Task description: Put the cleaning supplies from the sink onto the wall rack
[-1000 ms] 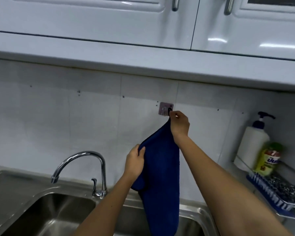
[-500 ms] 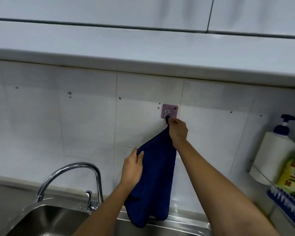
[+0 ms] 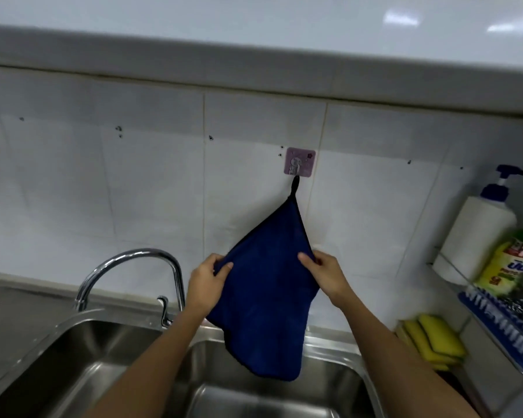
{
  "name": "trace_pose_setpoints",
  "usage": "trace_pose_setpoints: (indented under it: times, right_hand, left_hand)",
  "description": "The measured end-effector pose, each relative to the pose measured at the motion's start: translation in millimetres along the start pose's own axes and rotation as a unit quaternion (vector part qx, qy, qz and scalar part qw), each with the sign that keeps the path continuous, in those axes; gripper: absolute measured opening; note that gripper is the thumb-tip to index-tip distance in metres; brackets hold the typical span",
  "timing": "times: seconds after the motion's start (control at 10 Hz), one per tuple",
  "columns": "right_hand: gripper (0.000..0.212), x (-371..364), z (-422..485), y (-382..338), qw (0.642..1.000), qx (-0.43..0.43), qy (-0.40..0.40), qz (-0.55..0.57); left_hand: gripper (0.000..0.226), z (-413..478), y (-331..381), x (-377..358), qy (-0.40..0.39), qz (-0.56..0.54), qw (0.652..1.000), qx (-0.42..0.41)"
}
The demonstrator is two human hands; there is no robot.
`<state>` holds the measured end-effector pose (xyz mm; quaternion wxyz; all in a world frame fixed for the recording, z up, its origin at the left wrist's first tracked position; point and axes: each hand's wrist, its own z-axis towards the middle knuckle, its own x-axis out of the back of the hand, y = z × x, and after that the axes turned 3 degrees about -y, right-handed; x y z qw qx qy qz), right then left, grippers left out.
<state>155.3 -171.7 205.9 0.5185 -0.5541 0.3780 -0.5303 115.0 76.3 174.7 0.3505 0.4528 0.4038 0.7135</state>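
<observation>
A dark blue cloth (image 3: 266, 297) hangs by its loop from a small pink adhesive hook (image 3: 299, 166) on the white tiled wall. My left hand (image 3: 207, 279) pinches the cloth's left edge. My right hand (image 3: 325, 273) grips its right edge, so the cloth is spread between both hands above the steel sink (image 3: 109, 357). On the right, the wall rack (image 3: 495, 333) holds a white pump bottle (image 3: 477, 233), a yellow-green dish soap bottle (image 3: 509, 263), a blue brush and a steel scourer.
A chrome tap (image 3: 133, 267) curves over the sink at the left. Yellow sponges (image 3: 435, 342) lie on the counter corner under the rack. White wall cabinets overhang the top of the view.
My right hand has let go of the loop at the hook and dropped to the cloth's right edge. The cloth now hangs from the hook, spread wider. The view has tilted down.
</observation>
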Motion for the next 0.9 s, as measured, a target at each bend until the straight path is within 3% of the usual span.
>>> trace_pose_setpoints:
  times: [0.1,0.2,0.3,0.4,0.5,0.8,0.9]
  right_hand:
    - [0.014,35,-33,39,0.994,-0.08,-0.073,-0.029]
    - [0.007,76,-70,77,0.965,-0.145,-0.119,-0.181]
    - [0.034,103,-98,100,0.933,-0.176,-0.077,-0.305]
    - [0.042,113,-117,98,0.939,-0.157,-0.039,-0.304]
    - [0.042,123,-125,94,0.939,-0.15,-0.018,-0.308]
    - [0.035,124,-141,104,0.895,-0.161,0.0,-0.415]
    - [0.023,120,-132,92,0.85,-0.196,-0.045,-0.487]
  left_hand:
    - [0.013,-2,-7,20,0.028,0.018,0.999,0.028]
    - [0.027,-10,-9,47,0.047,0.063,0.996,0.048]
    - [0.025,-11,-5,66,0.029,0.118,0.992,0.03]
    - [0.019,-11,5,77,0.004,0.161,0.987,0.023]
    - [0.02,-11,9,86,-0.003,0.177,0.984,0.033]
    - [0.021,-26,-6,75,-0.017,0.247,0.967,0.061]
    - [0.026,-28,1,68,-0.029,0.296,0.953,0.052]
